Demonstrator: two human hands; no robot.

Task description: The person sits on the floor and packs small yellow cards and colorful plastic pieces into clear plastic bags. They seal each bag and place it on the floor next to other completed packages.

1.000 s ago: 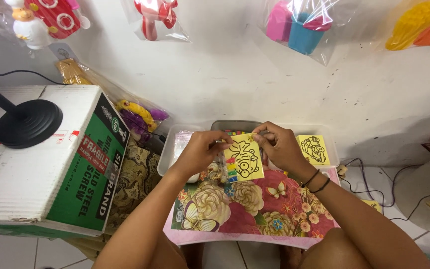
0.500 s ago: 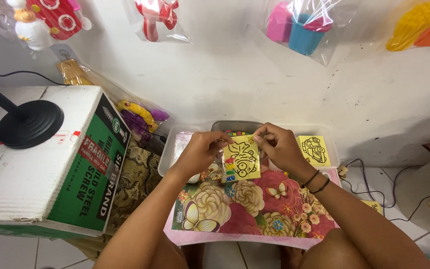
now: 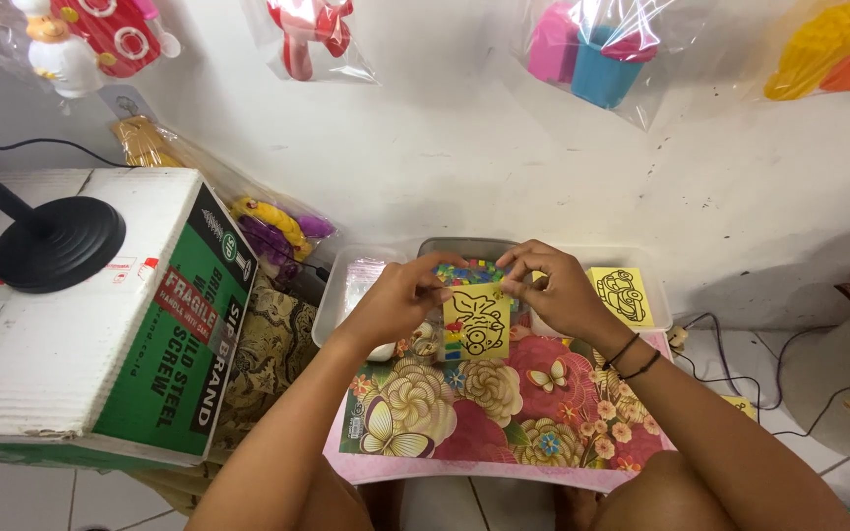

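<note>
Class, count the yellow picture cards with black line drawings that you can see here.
2. One yellow card is held between both hands above the floral tray; another lies right of them. Others may be hidden.

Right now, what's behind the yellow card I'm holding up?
Behind the yellow card shows a strip of small multicoloured pieces in a clear tray. The card, the left hand and right hand cover the rest.

Bright, even light, soft shadows on the white wall (image 3: 425,147), sharp focus, slight wide-angle bending at edges
</note>
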